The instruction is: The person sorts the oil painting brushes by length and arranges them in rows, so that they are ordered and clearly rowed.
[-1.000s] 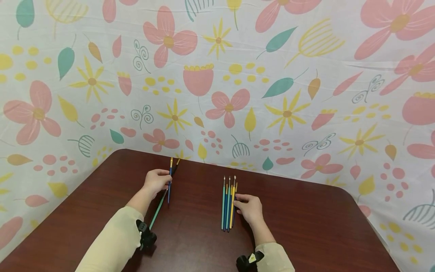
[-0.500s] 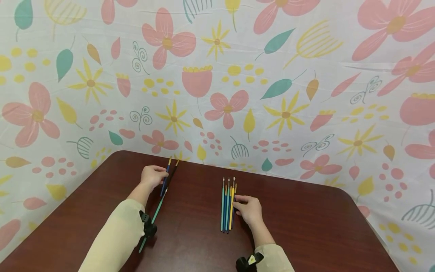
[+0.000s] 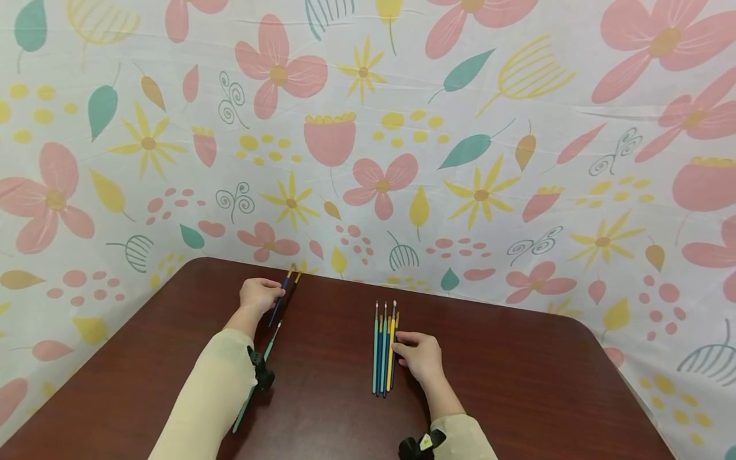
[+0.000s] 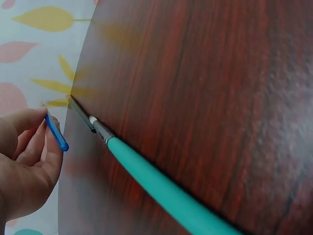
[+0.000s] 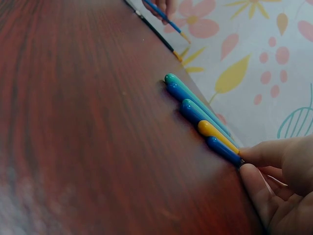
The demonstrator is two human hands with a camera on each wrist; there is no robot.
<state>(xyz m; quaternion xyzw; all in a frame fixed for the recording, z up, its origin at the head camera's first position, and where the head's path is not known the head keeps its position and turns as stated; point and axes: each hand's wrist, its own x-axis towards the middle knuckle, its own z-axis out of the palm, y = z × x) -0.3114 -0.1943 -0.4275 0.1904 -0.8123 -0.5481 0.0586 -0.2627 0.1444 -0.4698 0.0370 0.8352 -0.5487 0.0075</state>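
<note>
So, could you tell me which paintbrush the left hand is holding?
The short blue paintbrush pinched in the left hand; the teal one and black one lie on the table.

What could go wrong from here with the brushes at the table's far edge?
1. The left hand pinches only the thin blue-handled paintbrush, so it could slip or swing.
2. The black-handled brush lies with its tip at the far edge of the dark wooden table; a nudge might roll it off.
3. The right hand touches the row of teal, blue and yellow brushes; a push could scatter them.
</note>
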